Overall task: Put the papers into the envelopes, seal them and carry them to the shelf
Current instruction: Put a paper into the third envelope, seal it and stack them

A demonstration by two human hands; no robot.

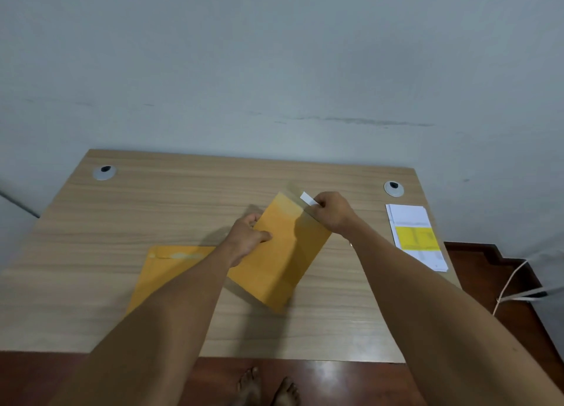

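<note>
A yellow-brown envelope [283, 253] is held tilted above the middle of the wooden table [183, 192]. My left hand [247, 237] grips its left edge, thumb on the front. My right hand [331, 211] pinches a small white strip [308, 198] at the envelope's top right corner, by the flap. A second envelope [158, 271] of the same colour lies flat on the table to the left, partly under my left forearm. A stack of white papers [416, 237] with a yellow block lies at the table's right edge.
Two grey cable grommets [103, 172] [393, 188] sit in the table's far corners. A grey wall stands right behind the table. A white cord [512, 286] runs over the dark red floor at the right. Bare feet [268, 389] show below the table's near edge.
</note>
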